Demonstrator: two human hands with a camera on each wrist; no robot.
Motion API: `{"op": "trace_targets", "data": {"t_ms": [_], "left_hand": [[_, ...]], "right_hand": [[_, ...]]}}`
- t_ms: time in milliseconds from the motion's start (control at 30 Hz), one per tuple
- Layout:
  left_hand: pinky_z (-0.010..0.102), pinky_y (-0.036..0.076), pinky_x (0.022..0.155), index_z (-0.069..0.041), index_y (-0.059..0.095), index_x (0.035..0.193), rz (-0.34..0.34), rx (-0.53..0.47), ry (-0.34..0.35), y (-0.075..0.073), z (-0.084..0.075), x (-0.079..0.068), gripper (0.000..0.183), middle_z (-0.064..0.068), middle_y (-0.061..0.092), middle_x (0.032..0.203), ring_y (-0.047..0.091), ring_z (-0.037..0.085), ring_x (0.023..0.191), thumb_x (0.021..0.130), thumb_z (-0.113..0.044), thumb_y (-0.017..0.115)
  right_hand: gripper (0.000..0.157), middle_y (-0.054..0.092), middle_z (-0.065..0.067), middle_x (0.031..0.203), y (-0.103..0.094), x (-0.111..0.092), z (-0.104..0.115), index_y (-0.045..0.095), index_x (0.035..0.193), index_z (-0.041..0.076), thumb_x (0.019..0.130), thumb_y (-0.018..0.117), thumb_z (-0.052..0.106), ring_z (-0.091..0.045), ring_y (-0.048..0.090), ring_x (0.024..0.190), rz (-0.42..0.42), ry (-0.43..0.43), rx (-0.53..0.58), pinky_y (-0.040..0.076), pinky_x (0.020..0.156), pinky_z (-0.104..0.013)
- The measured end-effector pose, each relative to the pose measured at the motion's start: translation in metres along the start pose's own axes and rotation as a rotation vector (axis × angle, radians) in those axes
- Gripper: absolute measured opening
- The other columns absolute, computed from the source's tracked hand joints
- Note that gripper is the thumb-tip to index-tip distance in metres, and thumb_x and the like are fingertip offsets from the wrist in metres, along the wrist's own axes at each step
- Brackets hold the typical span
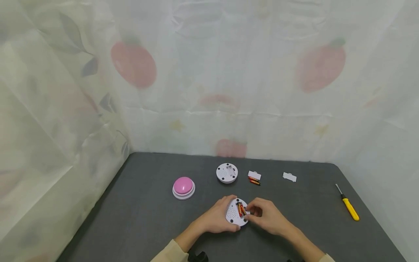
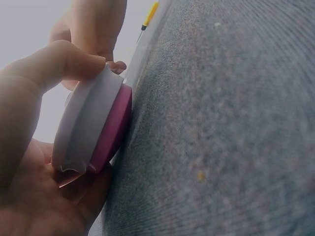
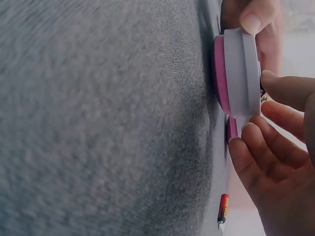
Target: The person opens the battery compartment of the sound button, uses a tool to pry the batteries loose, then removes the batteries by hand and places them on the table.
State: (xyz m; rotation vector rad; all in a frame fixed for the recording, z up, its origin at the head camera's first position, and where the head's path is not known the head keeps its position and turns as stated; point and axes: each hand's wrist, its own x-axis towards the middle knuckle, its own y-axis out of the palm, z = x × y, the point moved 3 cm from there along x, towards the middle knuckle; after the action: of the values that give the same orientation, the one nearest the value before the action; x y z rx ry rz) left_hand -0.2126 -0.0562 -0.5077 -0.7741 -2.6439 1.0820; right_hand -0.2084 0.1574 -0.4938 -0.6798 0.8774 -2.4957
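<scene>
In the head view my left hand grips a round white push-button light by its rim, thumb on the near side. Its pink dome faces down toward the table, and the battery compartment faces up. Two red-and-black batteries lie in that compartment, one slightly askew. My right hand is at the compartment's right side, thumb and index finger pinching around the end of a battery, which they mostly hide. Its other fingers are by the rim in the right wrist view.
On the grey table stand a pink-domed button light and an upturned one with an open compartment. Behind my right hand lie loose batteries, a white cover and another cover. A yellow screwdriver is at right.
</scene>
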Motion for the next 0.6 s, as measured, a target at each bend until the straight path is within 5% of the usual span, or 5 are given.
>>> {"op": "trace_targets", "data": {"t_ms": [400,600], "left_hand": [[0.031,0.043,0.088,-0.012,0.041,0.151,-0.013,0.006,0.016,0.002,0.004,0.003,0.095,-0.003,0.052,0.131,0.048,0.01,0.108,0.072,-0.043,0.084],[0.03,0.043,0.089,-0.012,0.041,0.151,-0.013,0.006,0.024,0.002,0.003,0.002,0.095,-0.004,0.052,0.13,0.048,0.009,0.108,0.072,-0.043,0.085]], "right_hand": [[0.009,0.059,0.015,0.079,-0.001,0.004,0.014,0.076,0.093,0.012,0.087,0.077,0.006,0.0,0.053,0.068,-0.071,-0.043,-0.064,0.047,0.059,-0.022],[0.013,0.065,0.01,0.084,-0.004,0.007,0.016,0.076,0.096,0.007,0.086,0.073,0.001,0.0,0.054,0.071,-0.11,0.047,-0.117,0.049,0.062,-0.024]]}}
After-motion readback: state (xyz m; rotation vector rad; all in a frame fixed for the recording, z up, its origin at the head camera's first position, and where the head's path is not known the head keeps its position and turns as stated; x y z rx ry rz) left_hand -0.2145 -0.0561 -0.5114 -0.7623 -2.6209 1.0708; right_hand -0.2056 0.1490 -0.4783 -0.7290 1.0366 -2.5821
